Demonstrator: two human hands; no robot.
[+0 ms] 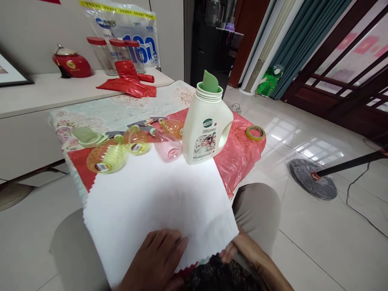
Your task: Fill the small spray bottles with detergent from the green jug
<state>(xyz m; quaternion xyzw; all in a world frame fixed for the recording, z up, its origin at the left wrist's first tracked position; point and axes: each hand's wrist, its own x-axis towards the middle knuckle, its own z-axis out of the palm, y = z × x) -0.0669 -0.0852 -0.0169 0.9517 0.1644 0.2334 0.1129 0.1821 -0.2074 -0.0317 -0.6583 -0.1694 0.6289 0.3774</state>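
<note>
White cloth [142, 198] spreads your side of the jug [198, 125], open room between; your left hand [159, 256] lies on it, grip unclenched. Your right hand [239, 243] meets the cloth's near edge, half-hidden: can't tell its grip.

The white, zigzag-edged cloth [157, 194] lies spread out flat.

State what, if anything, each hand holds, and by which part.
Left hand: nothing, lying on the white cloth. Right hand: cannot tell; the cloth's near right corner partly hides it.
</note>
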